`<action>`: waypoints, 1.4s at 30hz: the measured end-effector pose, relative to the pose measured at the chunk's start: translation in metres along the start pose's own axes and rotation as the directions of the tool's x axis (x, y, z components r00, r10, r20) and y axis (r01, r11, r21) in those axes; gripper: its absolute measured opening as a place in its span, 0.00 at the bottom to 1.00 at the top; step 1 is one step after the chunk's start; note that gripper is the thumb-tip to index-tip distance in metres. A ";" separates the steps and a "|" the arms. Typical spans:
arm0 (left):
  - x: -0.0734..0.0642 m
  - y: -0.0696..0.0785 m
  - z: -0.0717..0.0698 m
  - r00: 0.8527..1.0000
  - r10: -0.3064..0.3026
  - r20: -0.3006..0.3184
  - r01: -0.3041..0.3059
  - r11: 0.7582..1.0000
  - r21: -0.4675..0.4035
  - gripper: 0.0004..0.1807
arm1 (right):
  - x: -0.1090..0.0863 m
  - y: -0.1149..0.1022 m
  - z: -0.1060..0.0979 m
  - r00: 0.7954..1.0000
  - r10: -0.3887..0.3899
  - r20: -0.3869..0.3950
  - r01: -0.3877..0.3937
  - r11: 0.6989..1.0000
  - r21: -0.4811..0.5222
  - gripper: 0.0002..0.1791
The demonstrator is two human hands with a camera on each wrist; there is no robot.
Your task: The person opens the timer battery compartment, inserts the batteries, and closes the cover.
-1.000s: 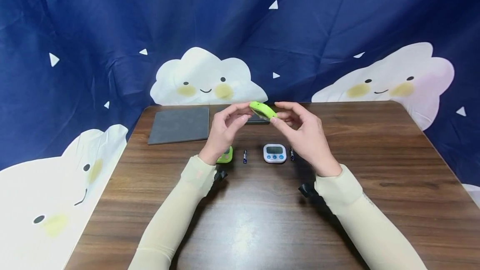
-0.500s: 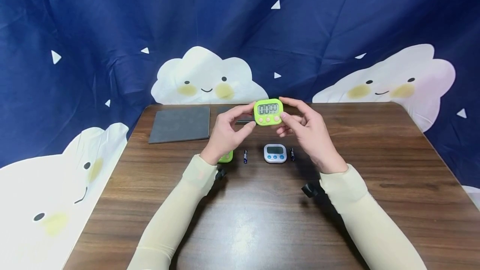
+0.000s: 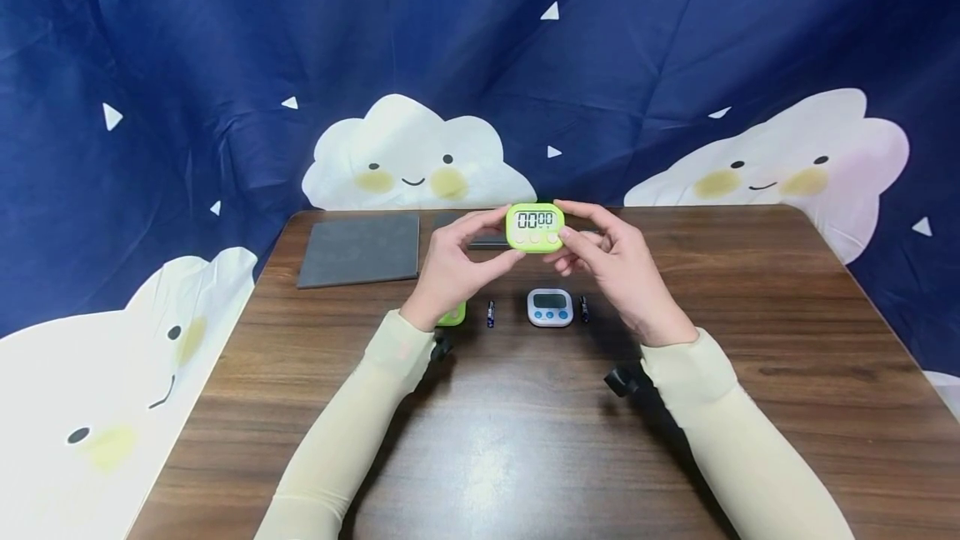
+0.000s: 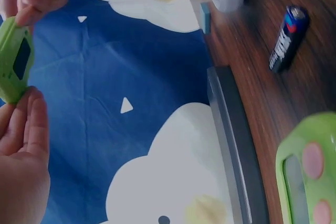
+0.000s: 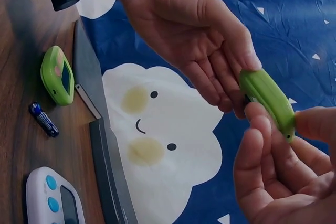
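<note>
Left hand (image 3: 453,265) and right hand (image 3: 619,265) pinch the rounded lime-green plastic timer (image 3: 536,229) at 9 and 3 o'clock. Probably light, stiff (hold there).

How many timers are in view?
3: a green timer held between the left hand and right hand; a second green timer on the table, partly hidden in the head view; a white timer to its right. More may be hidden.

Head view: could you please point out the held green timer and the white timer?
Held green timer (image 3: 535,229), head view: middle of its front.
White timer (image 3: 550,308), head view: middle of its front.
</note>
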State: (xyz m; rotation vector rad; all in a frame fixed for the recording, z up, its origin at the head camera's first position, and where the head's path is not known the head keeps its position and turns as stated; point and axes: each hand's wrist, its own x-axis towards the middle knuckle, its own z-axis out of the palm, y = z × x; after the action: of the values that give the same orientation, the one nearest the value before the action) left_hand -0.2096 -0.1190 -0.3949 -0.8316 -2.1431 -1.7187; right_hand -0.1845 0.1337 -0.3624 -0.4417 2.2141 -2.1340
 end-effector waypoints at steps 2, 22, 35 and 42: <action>0.000 0.000 0.001 1.000 -0.002 -0.009 0.002 1.000 -0.006 0.31 | 0.000 0.000 -0.002 1.000 0.009 -0.013 -0.009 0.999 -0.053 0.25; -0.001 -0.004 0.009 0.999 -0.047 0.010 0.046 0.999 0.018 0.29 | 0.000 0.000 -0.017 1.000 -0.028 0.002 0.027 0.940 -0.340 0.33; 0.021 -0.004 0.079 0.977 -0.077 0.200 0.005 0.941 0.340 0.29 | -0.021 0.023 -0.096 1.000 0.009 0.010 -0.002 0.871 -0.492 0.32; 0.024 0.000 0.134 0.910 -0.272 0.313 0.085 0.861 0.501 0.28 | -0.045 0.048 -0.142 0.986 0.168 0.014 -0.134 0.827 -0.546 0.33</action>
State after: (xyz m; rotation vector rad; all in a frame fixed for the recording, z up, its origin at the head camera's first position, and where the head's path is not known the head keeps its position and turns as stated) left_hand -0.2098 0.0157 -0.4172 -0.8823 -2.8189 -1.0594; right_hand -0.1813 0.2829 -0.4096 -0.3206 2.6937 -1.3645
